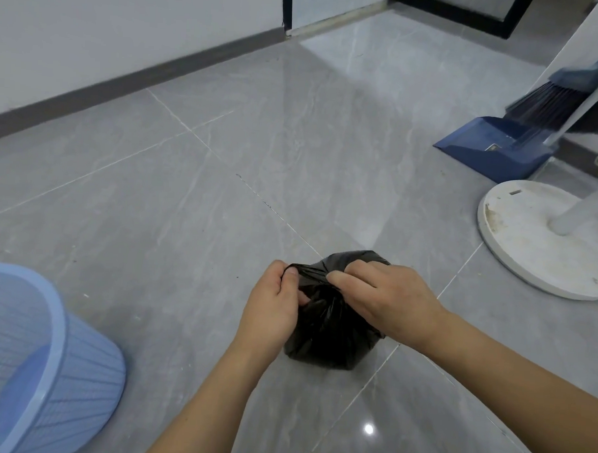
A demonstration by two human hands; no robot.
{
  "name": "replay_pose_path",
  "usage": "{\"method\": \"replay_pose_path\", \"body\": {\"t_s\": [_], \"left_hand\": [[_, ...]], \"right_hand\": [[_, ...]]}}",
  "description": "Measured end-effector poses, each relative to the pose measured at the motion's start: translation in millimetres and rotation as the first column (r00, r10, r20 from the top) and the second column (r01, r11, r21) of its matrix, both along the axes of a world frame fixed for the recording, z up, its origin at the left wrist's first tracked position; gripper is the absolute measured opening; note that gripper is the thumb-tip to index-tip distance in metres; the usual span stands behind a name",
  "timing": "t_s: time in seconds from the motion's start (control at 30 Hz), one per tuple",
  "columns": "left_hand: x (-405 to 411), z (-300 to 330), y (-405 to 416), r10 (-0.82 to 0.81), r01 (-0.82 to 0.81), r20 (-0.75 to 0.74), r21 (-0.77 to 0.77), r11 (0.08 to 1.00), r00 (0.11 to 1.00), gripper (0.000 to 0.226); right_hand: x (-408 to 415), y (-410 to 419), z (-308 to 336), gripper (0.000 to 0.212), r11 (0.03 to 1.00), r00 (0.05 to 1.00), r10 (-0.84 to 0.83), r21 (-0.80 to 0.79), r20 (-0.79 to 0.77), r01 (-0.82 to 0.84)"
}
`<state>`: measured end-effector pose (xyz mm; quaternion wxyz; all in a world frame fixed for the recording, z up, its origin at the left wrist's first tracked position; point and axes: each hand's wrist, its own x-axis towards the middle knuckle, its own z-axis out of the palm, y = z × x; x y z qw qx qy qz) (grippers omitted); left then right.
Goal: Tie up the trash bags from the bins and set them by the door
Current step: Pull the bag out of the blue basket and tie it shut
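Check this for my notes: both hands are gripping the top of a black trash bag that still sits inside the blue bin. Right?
Not quite. In the head view, both the left hand and right hand grip the top of the black trash bag, but it sits on the tiled floor, apart from the blue bin.

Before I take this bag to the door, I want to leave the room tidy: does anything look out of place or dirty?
The blue bin leans tilted at lower left with no liner visible. Small dark specks dot the floor near the tile seam, and the white fan base is stained. The bag, gripped by both hands, looks intact.
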<state>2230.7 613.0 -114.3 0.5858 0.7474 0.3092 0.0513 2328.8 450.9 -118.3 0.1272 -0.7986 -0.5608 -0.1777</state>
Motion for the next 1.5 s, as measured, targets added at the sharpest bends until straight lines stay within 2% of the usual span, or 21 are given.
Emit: {"method": "replay_pose_path", "body": {"t_s": [0.1, 0.13, 0.23, 0.3, 0.43, 0.6, 0.73, 0.8, 0.9, 0.97, 1.03, 1.1, 1.2, 1.27, 1.37, 1.5], "left_hand": [[5.5, -0.4, -1.8, 0.025, -0.023, -0.034, 0.048, 0.999, 0.999, 0.016], [4.0, -1.2, -2.1, 0.016, -0.015, -0.009, 0.103, 0.995, 1.000, 0.008], [-5.3, -5.6, -4.4, -0.084, 0.036, 0.126, 0.344, 0.938, 0.989, 0.024], [-6.6, -8.5, -7.9, -0.157, 0.081, 0.119, 0.481, 0.873, 0.980, 0.021], [-0.5, -15.3, -12.1, -0.200, 0.200, -0.060, 0.550, 0.811, 0.978, 0.015], [3.9, -18.7, -15.3, -0.163, 0.184, -0.088, 0.578, 0.795, 0.983, 0.020], [7.3, -18.3, -14.4, -0.166, 0.194, -0.102, 0.587, 0.786, 0.981, 0.010], [7.5, -18.8, -13.8, -0.191, 0.215, -0.108, 0.637, 0.740, 0.976, 0.006], [5.3, -20.1, -17.4, -0.243, 0.229, -0.075, 0.674, 0.702, 0.967, 0.007], [2.3, -21.6, -21.1, -0.262, 0.217, -0.018, 0.615, 0.758, 0.965, 0.010], [0.6, -22.7, -22.2, -0.243, 0.190, 0.032, 0.528, 0.828, 0.970, 0.009], [0.5, -22.8, -20.3, -0.225, 0.175, 0.046, 0.489, 0.854, 0.973, 0.007], [-1.4, -20.1, -16.3, -0.208, 0.166, 0.053, 0.429, 0.888, 0.977, 0.006], [-3.5, -16.4, -14.7, -0.177, 0.150, 0.047, 0.346, 0.926, 0.983, 0.007], [-3.1, -15.2, -12.0, -0.178, 0.166, 0.012, 0.305, 0.938, 0.984, 0.006], [0.2, -18.0, -8.0, -0.274, 0.243, 0.001, 0.459, 0.854, 0.962, 0.009]], "right_hand": [[1.5, -3.1, 0.9, 0.013, 1.000, 0.993, -0.029, -0.006, -0.110, 0.029], [2.2, -3.1, 2.0, 0.016, 0.997, 0.981, -0.074, -0.009, -0.181, 0.073], [3.7, -1.8, 3.6, 0.017, 0.974, 0.850, -0.222, -0.060, -0.478, 0.220], [4.7, 0.0, 2.1, 0.012, 0.962, 0.767, -0.261, -0.088, -0.586, 0.260], [6.3, 6.0, 2.9, 0.009, 0.957, 0.686, -0.283, -0.145, -0.670, 0.252], [8.1, 12.6, 4.9, 0.008, 0.953, 0.609, -0.298, -0.195, -0.735, 0.232], [7.9, 14.5, 7.0, 0.007, 0.936, 0.536, -0.350, -0.272, -0.768, 0.222], [9.4, 13.4, 9.9, 0.011, 0.922, 0.407, -0.388, -0.338, -0.827, 0.192], [12.7, 9.1, 16.7, 0.022, 0.940, -0.041, -0.336, -0.338, -0.941, 0.041], [16.2, 4.0, 17.2, 0.022, 0.957, -0.225, -0.282, -0.289, -0.933, -0.003], [18.0, 0.8, 15.4, 0.018, 0.967, -0.330, -0.238, -0.253, -0.914, 0.004], [17.5, 0.9, 16.1, 0.014, 0.968, -0.347, -0.234, -0.250, -0.908, 0.003], [16.4, 3.3, 19.5, 0.007, 0.950, -0.192, -0.308, -0.311, -0.932, -0.012], [17.2, 4.7, 19.2, 0.004, 0.947, -0.141, -0.313, -0.320, -0.939, 0.025], [17.1, 5.5, 20.1, 0.006, 0.955, -0.216, -0.265, -0.286, -0.940, 0.074], [18.5, 4.3, 23.6, 0.017, 0.957, -0.300, -0.262, -0.287, -0.917, 0.043]]}}
